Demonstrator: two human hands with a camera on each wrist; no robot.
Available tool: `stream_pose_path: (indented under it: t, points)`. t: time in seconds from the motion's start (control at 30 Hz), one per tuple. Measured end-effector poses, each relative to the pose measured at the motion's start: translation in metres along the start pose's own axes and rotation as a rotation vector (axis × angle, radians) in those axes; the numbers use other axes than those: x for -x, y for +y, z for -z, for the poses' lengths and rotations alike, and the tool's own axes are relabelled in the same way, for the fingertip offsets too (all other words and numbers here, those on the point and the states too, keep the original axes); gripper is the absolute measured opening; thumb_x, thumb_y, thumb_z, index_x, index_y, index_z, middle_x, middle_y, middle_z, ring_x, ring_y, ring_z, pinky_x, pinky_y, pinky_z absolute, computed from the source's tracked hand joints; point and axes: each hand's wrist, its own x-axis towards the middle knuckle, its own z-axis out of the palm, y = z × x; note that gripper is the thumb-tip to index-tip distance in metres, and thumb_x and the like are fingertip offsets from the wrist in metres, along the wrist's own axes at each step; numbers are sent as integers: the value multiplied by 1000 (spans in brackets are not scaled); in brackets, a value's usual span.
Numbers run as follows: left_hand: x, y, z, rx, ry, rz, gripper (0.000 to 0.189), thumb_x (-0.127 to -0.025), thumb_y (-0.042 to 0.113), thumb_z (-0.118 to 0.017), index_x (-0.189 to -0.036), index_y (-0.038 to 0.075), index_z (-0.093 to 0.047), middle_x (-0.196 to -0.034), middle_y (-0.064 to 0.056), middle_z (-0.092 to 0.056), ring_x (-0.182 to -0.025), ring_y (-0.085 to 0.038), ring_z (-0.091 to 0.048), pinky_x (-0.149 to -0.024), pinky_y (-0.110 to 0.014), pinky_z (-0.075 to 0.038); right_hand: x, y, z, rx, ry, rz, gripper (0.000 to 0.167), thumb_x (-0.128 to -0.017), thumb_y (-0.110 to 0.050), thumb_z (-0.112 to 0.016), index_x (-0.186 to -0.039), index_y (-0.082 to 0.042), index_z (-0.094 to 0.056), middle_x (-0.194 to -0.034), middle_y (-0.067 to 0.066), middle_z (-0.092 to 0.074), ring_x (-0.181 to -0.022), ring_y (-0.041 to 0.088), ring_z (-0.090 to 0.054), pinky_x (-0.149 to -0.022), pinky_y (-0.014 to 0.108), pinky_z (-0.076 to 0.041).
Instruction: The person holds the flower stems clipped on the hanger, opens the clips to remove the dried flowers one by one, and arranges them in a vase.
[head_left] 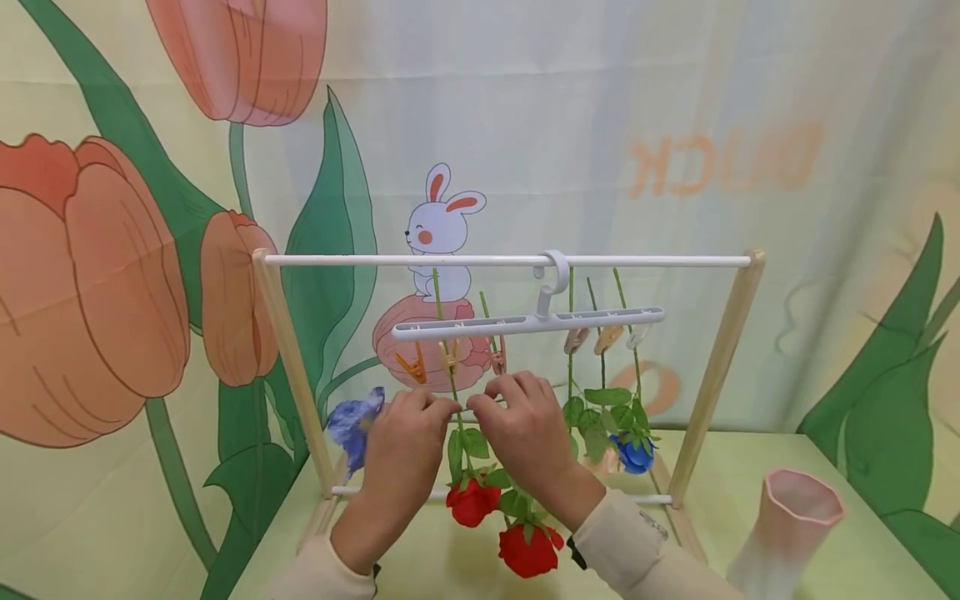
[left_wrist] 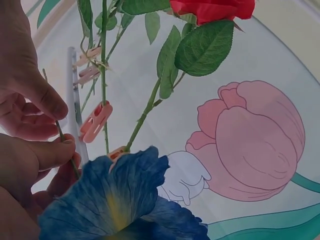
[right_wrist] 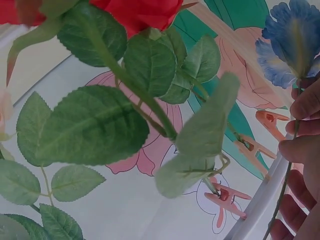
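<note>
A blue iris (head_left: 356,425) lies sideways, its bloom left of my left hand (head_left: 408,446) in the head view. That hand pinches its thin green stem (left_wrist: 61,131) between thumb and fingers. My right hand (head_left: 528,437) grips the same stem farther from the bloom, its thumb close to the left thumb. Both hands are below and in front of a white clip hanger (head_left: 525,323). An orange clip (head_left: 411,367) at the hanger's left end holds nothing. Beside it, a yellowish clip (head_left: 448,357) and a pink clip (head_left: 497,356) grip stems of upside-down red roses (head_left: 472,502).
The hanger hooks over a white rod (head_left: 660,262) between wooden posts (head_left: 716,379). More clips on its right half hold stems, one with a blue flower (head_left: 636,454). A pink-and-white vase (head_left: 783,525) stands on the table (head_left: 750,454) at right. A printed curtain (head_left: 600,125) hangs behind.
</note>
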Motion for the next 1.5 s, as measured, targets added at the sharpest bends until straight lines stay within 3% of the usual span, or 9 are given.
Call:
stream_pose_path:
  t: [0.4, 0.67, 0.93, 1.17, 1.37, 1.5]
  points:
    - [3, 6, -5, -17, -59, 4, 23, -79, 5, -86, -99, 14, -81, -85, -4, -66, -80, -19, -59, -68, -32, -53, 11, 1, -3, -16, -17, -19, 15, -80, -19, -87, -92, -20, -77, -83, 2, -72, -76, 21, -63, -65, 32, -55]
    - [5, 7, -6, -30, -53, 3, 22, -80, 4, -84, -98, 15, -80, -85, -4, -67, -79, -21, -58, -68, -34, -53, 14, 0, -6, -9, 0, -32, 15, -79, -17, -88, -88, -20, -76, -80, 1, -70, -75, 21, -62, -61, 32, -53]
    - [7, 10, -8, 30, 54, -34, 18, -84, 4, -81, -100, 12, -80, -86, -4, -68, -82, -20, -57, -68, -32, -55, 15, 1, 0, -34, -26, -77, 12, -81, -18, -87, -89, -19, -78, -83, 2, -73, -77, 22, -65, -62, 32, -54]
    - [10, 12, -10, 90, 162, -115, 18, -81, 4, -84, -95, 14, -80, -85, -1, -67, -86, -19, -60, -74, -32, -58, 16, 6, 2, -68, 29, -123, 12, -80, -13, -86, -88, -17, -78, -81, 2, -72, -73, 22, -64, -59, 32, -52]
    - [15, 15, -11, 88, 192, -121, 18, -80, 7, -85, -93, 18, -80, -84, 1, -67, -90, -22, -63, -84, -42, -55, 17, 12, 2, -86, 74, -171, 8, -82, -13, -85, -86, -16, -78, -78, 3, -71, -71, 22, -63, -62, 33, -54]
    - [17, 17, -12, 92, 181, -110, 19, -80, 9, -86, -94, 19, -79, -84, 1, -69, -92, -22, -64, -83, -41, -56, 18, 16, 2, -70, 98, -201, 8, -81, -13, -86, -84, -15, -79, -76, 3, -72, -70, 23, -64, -60, 33, -53]
